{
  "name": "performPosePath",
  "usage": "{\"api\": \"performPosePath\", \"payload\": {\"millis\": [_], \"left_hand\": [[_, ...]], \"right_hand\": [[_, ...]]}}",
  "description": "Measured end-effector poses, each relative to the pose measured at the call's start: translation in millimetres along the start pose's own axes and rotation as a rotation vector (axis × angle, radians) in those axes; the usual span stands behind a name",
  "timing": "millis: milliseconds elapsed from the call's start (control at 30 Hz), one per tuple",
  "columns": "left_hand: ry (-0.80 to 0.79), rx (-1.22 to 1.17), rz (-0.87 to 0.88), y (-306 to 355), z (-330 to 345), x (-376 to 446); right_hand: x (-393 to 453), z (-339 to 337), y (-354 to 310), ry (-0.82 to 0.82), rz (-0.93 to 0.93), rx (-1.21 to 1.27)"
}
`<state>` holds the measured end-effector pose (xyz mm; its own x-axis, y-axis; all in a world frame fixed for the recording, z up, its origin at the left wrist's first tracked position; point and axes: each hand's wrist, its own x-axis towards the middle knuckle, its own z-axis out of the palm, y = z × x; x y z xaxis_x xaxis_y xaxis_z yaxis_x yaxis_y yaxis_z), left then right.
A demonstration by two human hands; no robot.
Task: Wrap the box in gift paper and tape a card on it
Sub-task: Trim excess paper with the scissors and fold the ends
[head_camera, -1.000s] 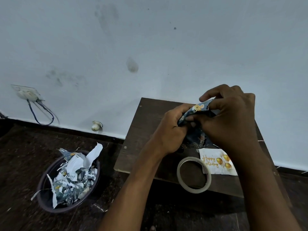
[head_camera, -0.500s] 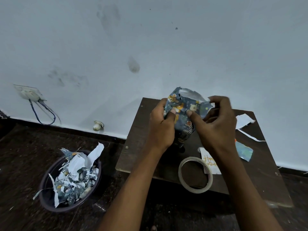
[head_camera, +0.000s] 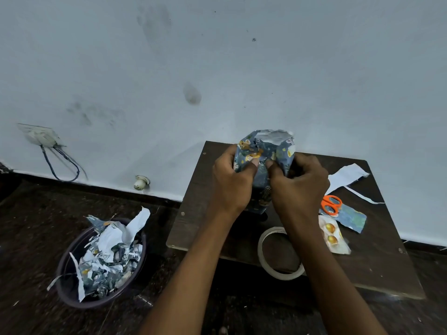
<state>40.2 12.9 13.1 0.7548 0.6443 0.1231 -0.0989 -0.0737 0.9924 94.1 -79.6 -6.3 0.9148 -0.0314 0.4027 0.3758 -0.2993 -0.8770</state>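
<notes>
Your left hand and right hand both pinch wrapped box, fingers curled round paper, box lifted above tabletop. Card, tape, scissors on tabletop near you.

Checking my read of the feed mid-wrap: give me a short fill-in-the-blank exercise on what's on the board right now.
1. Both hands hold the blue animal-print wrapped box above the dark wooden ____.
2. The orange-handled scissors lie on the person's ____ side.
3. The clear tape roll lies ____ on the board, nearer the person than the box.
4. The dark round bin on the floor holds paper ____.

Missing words: board; right; flat; scraps
</notes>
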Motion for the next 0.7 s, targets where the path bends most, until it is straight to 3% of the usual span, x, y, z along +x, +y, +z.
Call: {"api": "performPosePath", "payload": {"millis": [300,533,700], "left_hand": [[0.132,-0.100,-0.053,-6.4,5.9,5.5],[0.130,-0.069,-0.008,-10.4,6.4,7.5],[0.046,-0.099,0.013,-11.3,4.3,6.8]], "right_hand": [[-12.0,2.7,8.1,0.071,-0.218,-0.047],[-7.2,1.6,6.6,0.048,-0.343,-0.099],[-0.6,-0.9,4.0,0.058,-0.381,-0.108]]}}
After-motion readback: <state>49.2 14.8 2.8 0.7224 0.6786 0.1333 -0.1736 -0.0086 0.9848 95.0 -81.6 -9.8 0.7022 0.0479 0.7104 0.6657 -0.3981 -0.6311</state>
